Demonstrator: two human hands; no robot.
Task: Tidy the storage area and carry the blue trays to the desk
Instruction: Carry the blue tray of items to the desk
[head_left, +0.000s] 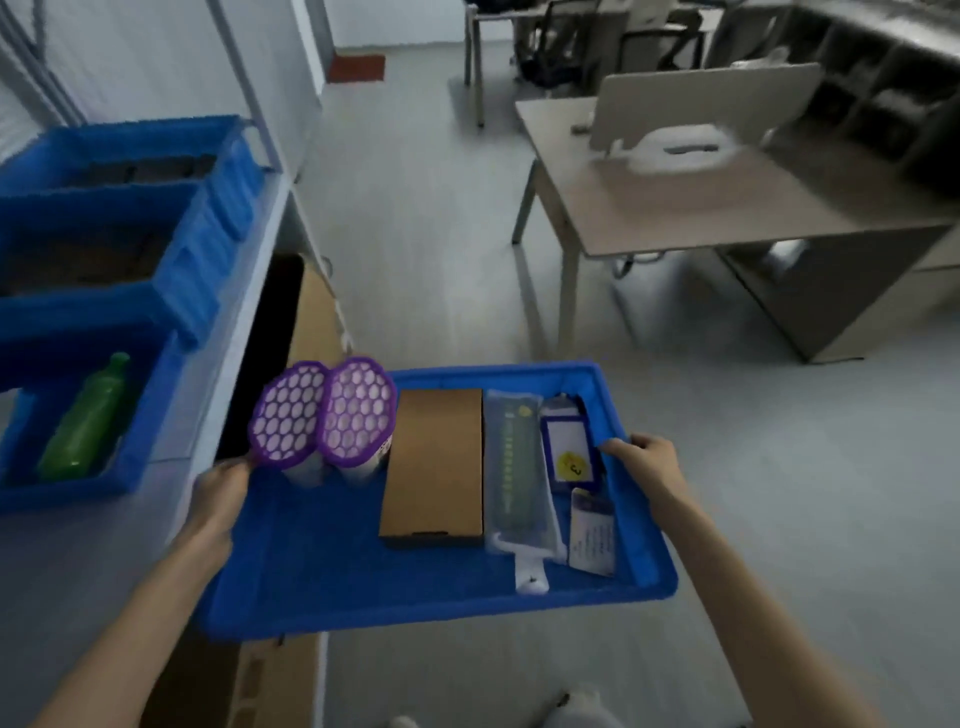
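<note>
**Q:** Between the two hands, what's being held?

**A:** One blue tray (322, 571), up in the air over the floor (779, 519). Left hand (221, 491) is clamped on its left rim, right hand (641, 460) is curled over the right rim with the fingers hooked inside. Both grips closed on the tray, both arms bare.

**Q:** And what's in it?

**A:** Going from the left grip across to the right one: two purple honeycomb-lid cups (322, 415) standing right by the left hand, touching each other. Then a flat brown box (434, 462) in the middle, a long clear packet (517, 467) beside it, and a couple of dark blue tag cards (569, 452) just under the right fingers, one with a yellow sticker. A smaller card (592, 535) lies nearer me. Bit blurry, can't read any of it.

**Q:** Beyond the hands?

**A:** Out past the left hand there's a shelf (249, 270) with more blue bins (171, 270) in a row, the closest holding a green bottle (85, 421) lying tilted. Ahead of the right hand, well apart, a beige desk (701, 208) with a white divider panel (701, 104). Chairs (649, 41) further back.
</note>
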